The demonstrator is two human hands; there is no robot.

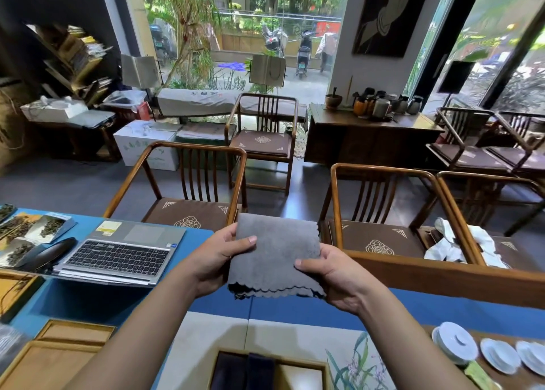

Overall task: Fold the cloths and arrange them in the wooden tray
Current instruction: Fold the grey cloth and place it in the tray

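Observation:
A grey cloth [275,257] with scalloped edges, folded into a layered square, is held up above the table in both hands. My left hand [219,261] grips its left side with the thumb on top. My right hand [326,274] grips its right side, thumb pressed on the front face. Below, at the bottom edge of the view, the wooden tray [321,369] holds dark folded cloths [247,370] in its left part; its right part shows bare wood.
A laptop [124,251] sits on the blue table [88,301] to the left, with tea samples beyond it. Light wooden trays [59,351] lie at bottom left. White cups and a lid [455,342] stand at right. Wooden chairs [188,189] face the table.

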